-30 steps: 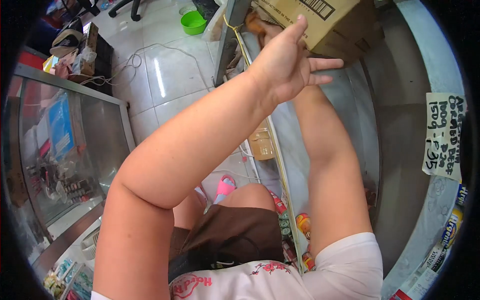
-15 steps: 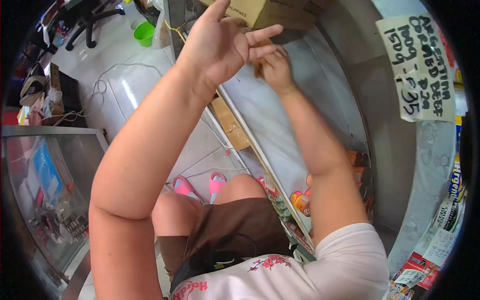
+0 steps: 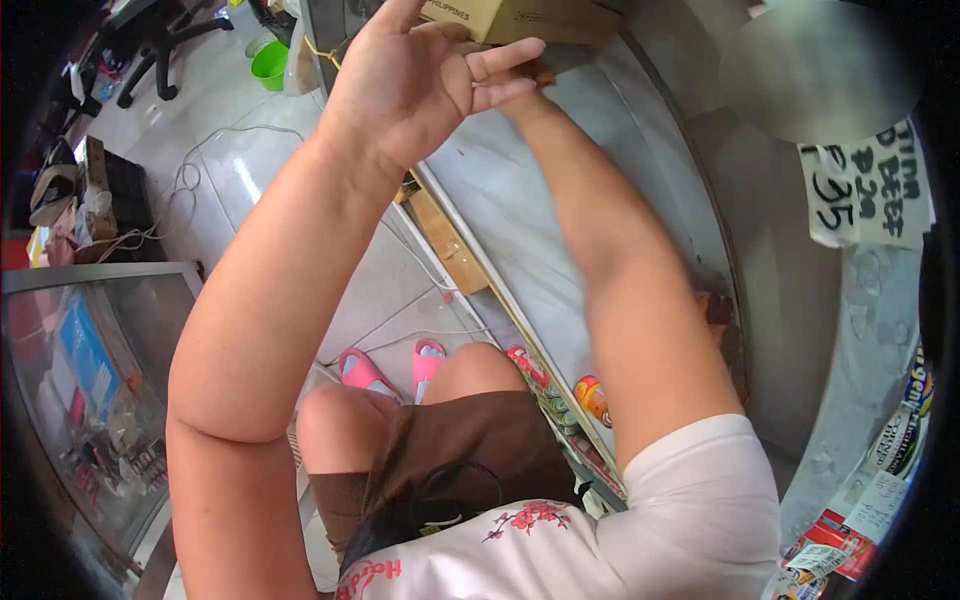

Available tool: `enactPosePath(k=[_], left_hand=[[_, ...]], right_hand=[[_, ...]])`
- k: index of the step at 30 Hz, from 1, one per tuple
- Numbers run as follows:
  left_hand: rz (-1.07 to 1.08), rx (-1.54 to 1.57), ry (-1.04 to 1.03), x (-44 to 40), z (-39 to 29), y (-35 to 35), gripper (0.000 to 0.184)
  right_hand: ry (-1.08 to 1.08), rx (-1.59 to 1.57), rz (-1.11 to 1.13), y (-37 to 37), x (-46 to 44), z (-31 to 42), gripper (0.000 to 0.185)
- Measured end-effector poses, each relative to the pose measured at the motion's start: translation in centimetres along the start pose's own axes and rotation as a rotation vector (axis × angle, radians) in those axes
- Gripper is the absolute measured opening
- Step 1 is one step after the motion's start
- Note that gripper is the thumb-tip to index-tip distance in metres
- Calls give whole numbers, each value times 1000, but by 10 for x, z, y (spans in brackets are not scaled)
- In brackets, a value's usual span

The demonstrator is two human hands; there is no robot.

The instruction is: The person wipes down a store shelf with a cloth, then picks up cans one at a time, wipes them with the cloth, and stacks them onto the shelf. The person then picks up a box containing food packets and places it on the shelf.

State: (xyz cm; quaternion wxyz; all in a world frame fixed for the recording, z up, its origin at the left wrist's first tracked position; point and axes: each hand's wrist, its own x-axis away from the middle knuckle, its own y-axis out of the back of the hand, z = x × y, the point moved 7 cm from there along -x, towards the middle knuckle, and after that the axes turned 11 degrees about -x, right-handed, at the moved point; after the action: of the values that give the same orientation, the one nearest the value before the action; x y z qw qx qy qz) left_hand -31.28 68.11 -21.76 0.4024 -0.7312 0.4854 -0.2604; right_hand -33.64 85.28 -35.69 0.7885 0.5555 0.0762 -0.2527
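My left hand is raised over the edge of a grey-white shelf, palm up and fingers spread, with nothing in it. Behind its fingertips, my right hand reaches to the far part of the shelf surface. Most of its fingers are hidden. A bit of an orange-brown, cloth-like thing shows at that hand. Just beyond both hands stands a cardboard box.
Jars and an orange-red can stand at the shelf's near end. A handwritten price sign hangs at the right. A flat cardboard piece lies below the shelf rail. At left are a glass case, a cable and a green basin.
My right hand has moved farther along the shelf, up and left, going behind my left fingers. My left hand stays open, slightly farther left. A round blur now covers part of the sign.
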Motion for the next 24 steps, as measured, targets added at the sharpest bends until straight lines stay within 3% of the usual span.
enactPosePath(k=[4, 9, 10, 12, 13, 15, 17, 20, 22, 23, 24], left_hand=[[29, -35, -10, -2, 3, 0, 68], [31, 13, 69, -2, -2, 2, 65], [13, -3, 66, -1, -2, 3, 65], [-18, -38, 65, 0, 0, 4, 63], [-10, -49, 52, 1, -1, 5, 64], [6, -72, 26, 2, -3, 7, 64], [10, -62, 28, 3, -1, 8, 64], [-10, -72, 9, 3, 2, 15, 64], [-53, -105, -29, 2, 3, 19, 64], [-87, -129, -61, 0, 0, 22, 65], [-119, -149, -86, -1, -1, 25, 66]], right_hand=[[29, -154, 1, -22, -4, 46, 29], [417, -260, -184, 42, 32, 53, 24], [334, -269, -249, 62, 42, 33, 23], [-160, -415, -380, 108, 77, -46, 29], [-161, -285, -457, 141, 84, -66, 36], [-475, -113, -358, 161, 117, -138, 38], [-716, 218, -254, 151, 136, -147, 40], [-816, 364, -205, 100, 110, -160, 54], [-560, 458, -191, 62, 66, -103, 54], [-756, -81, -209, 55, 47, -62, 55], [-765, -176, -162, 34, 38, -34, 51]])
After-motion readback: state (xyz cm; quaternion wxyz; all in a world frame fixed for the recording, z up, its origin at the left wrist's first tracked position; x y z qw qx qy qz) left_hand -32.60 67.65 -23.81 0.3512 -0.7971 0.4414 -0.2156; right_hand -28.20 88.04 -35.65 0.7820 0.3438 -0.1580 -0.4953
